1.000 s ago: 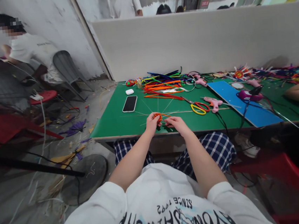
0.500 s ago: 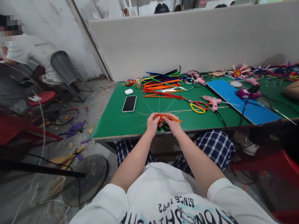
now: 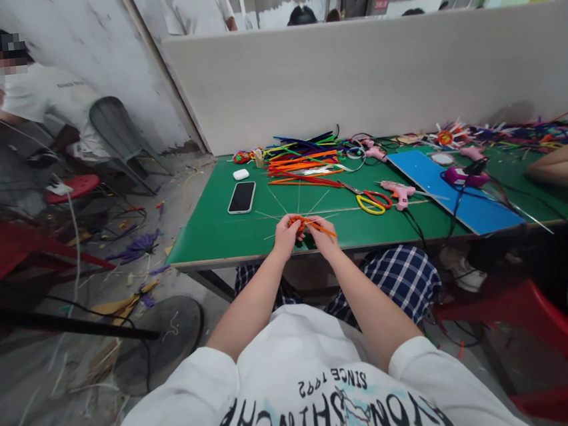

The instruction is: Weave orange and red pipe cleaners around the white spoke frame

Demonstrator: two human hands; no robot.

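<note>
My left hand point(image 3: 286, 234) and my right hand point(image 3: 323, 233) meet just above the near edge of the green table point(image 3: 215, 229). Both pinch an orange pipe cleaner point(image 3: 315, 223), which winds round the centre of a fan of thin pale sticks point(image 3: 303, 204) spreading out over the green surface. The loose end of the pipe cleaner sticks out to the right past my right fingers. Both hands have their fingers closed.
A black phone point(image 3: 241, 197) and a white earbud case point(image 3: 241, 174) lie to the left. A heap of coloured pipe cleaners point(image 3: 303, 157), yellow-red scissors point(image 3: 368, 201), a pink glue gun point(image 3: 396, 192) and a blue board point(image 3: 452, 190) lie beyond. Another person's arm point(image 3: 560, 159) rests at right.
My right hand has come in from the right to join the left at the orange pipe cleaner. The camera has shifted slightly.
</note>
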